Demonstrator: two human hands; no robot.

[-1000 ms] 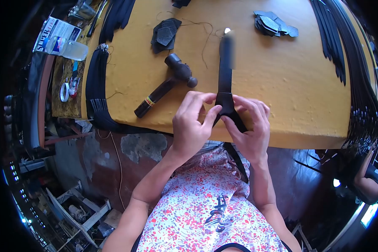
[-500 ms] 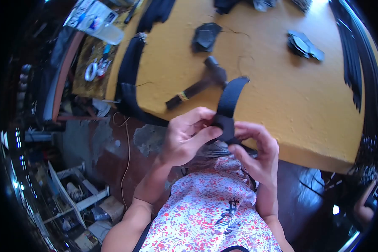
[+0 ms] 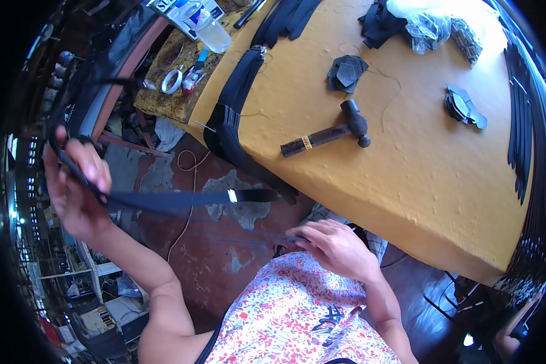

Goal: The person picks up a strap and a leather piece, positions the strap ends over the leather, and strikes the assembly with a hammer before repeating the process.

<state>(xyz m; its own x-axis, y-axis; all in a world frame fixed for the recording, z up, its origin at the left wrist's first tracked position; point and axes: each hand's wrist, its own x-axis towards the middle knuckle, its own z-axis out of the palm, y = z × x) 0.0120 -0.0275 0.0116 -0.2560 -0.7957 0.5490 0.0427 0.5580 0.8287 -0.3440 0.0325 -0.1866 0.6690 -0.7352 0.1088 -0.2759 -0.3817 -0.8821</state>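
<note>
Left hand (image 3: 73,182) is flung far out to the person's left, arm nearly straight, fingers closed around one end of a dark strap (image 3: 182,199). From that fist the strap runs level toward the body, its near part blurred; a pale mark sits partway along it, and a loop of it curls up above the knuckles. Right hand (image 3: 333,246) sits low against the flowered shirt, palm down and fingers stretched leftward with only a narrow spread. A faint, blurred second run of strap leads to its fingertips, but whether they pinch it or merely rest on it I cannot tell.

By my reading, the step in hand is drawing the strap out to its full length between the two hands. The next move would call for a firm pinch at the right fingertips and steady tension from the left, so the strap stays flat and untwisted.

Beyond the right hand lies the yellow tabletop (image 3: 418,182). On it, a hammer (image 3: 327,134) lies well apart from both hands, head pointing away from the left hand. A bundle of black straps (image 3: 233,112) hangs over the tabletop edge between the left hand and the hammer. Farther off are small stacks of dark cut pieces (image 3: 346,73) and a clear bottle (image 3: 209,30).
</note>
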